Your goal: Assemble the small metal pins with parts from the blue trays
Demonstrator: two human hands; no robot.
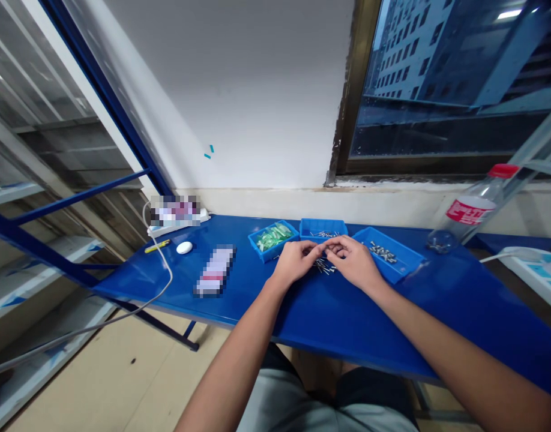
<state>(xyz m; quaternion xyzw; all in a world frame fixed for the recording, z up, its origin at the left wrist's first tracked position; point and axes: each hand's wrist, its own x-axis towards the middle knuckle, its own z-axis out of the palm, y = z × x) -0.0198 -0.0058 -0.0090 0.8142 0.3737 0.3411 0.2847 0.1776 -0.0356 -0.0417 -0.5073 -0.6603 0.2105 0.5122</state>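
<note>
My left hand (297, 260) and my right hand (353, 258) meet over the blue table, fingertips pinched close together. Whatever small piece sits between them is too hidden to make out. Just below the fingers lies a loose pile of small shiny metal pieces (326, 266). Beyond my hands stand three blue plastic bins. The left bin (263, 254) holds green clear-plastic packets (273, 236). Thin metal pieces lie in the middle bin (323, 224), partly behind my fingers. In the right bin (409, 264), near my right hand, are small silvery metal parts (382, 252).
A blurred-out flat item (215, 271), a white round object (184, 247) and a yellow cutter (157, 246) lie to the left. A cable (167, 282) hangs over the table's front edge from a power strip (180, 224). A red-capped bottle (469, 210) stands at right.
</note>
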